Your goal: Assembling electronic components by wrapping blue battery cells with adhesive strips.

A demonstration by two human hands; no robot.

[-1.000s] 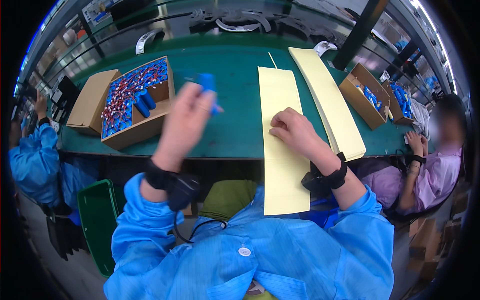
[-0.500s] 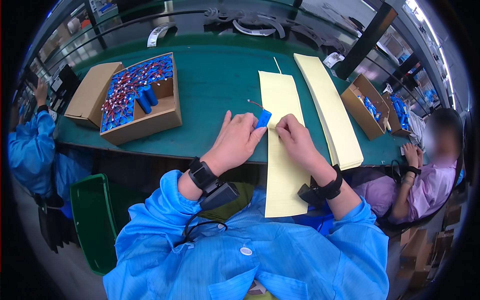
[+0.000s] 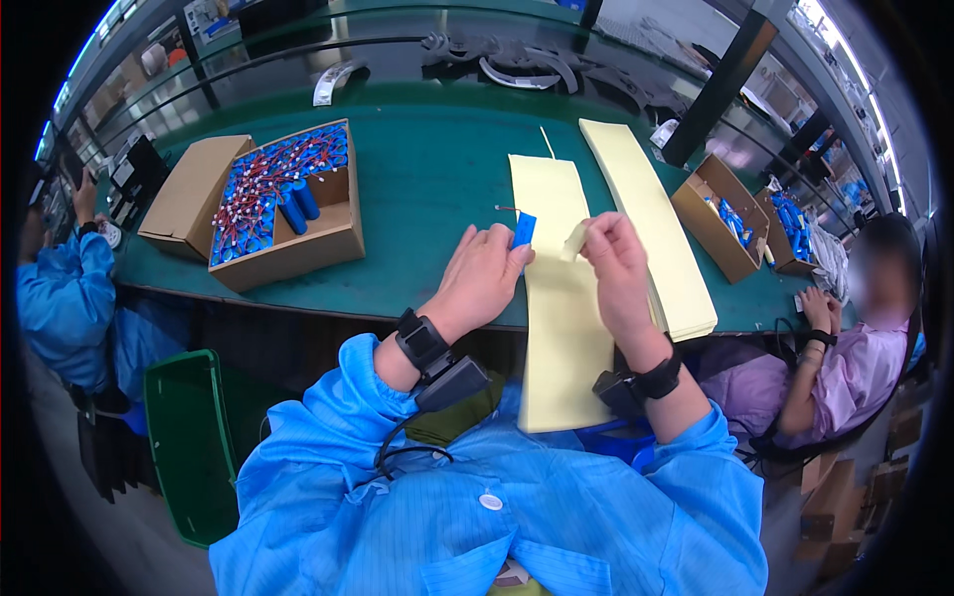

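Between the thumb and fingers of my left hand (image 3: pixel 475 276) is a blue battery pack (image 3: pixel 525 229), with a thin red lead and small white connector at its far end. My right hand (image 3: pixel 618 270) pinches a small pale-yellow strip (image 3: pixel 573 241), held a little above a long yellow sheet (image 3: pixel 566 368). That sheet lies on the green table and hangs over its near edge toward me. Beside it on the right is a thick stack of similar yellow sheets (image 3: pixel 651 214). A narrow yellow strip (image 3: pixel 548 142) sticks out past the sheet's far end.
At left, an open cardboard box (image 3: pixel 293 260) holds many wired blue battery packs, beside another cardboard box (image 3: pixel 187 194). Cardboard boxes with blue packs (image 3: pixel 730 253) stand at right. A green bin (image 3: pixel 189 447) is below left. People sit at both sides.
My right hand has risen and moved right, away from the battery pack, with a small yellow strip now showing in its pinch. My left hand still holds the pack, slightly shifted.
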